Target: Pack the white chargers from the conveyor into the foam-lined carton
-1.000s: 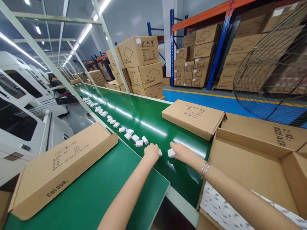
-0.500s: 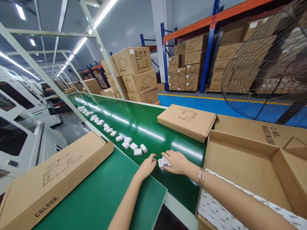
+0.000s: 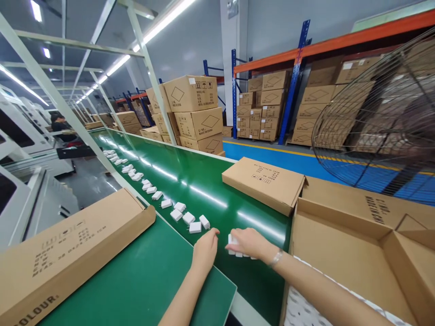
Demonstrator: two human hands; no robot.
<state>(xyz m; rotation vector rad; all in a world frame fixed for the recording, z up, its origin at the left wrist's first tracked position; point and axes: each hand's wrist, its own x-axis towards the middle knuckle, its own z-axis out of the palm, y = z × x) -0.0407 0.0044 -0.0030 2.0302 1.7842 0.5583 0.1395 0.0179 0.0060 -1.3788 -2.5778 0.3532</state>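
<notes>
the right hand pinches a white block over the green belt (left hand curled, grip unclear).

belt: glossy (streaked with light) | adapters: smooth plastic | carton: matt cardboard | fan guard: metal wire

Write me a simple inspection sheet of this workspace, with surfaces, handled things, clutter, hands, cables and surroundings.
Surface: glossy green conveyor belt, green side table alongside.
Handled things: white plug adapters, strung loosely along the belt; some clustered under the right hand.
Clutter: closed flat carton by the belt's far side, long carton on the side table, open carton at right.
Hands: right hand covers the cluster, grip unclear; left hand near the row's end, palm hidden.
Cables: nothing seen.
Surroundings: wire fan guard, stacked cartons, blue-and-orange racking, a person.
</notes>
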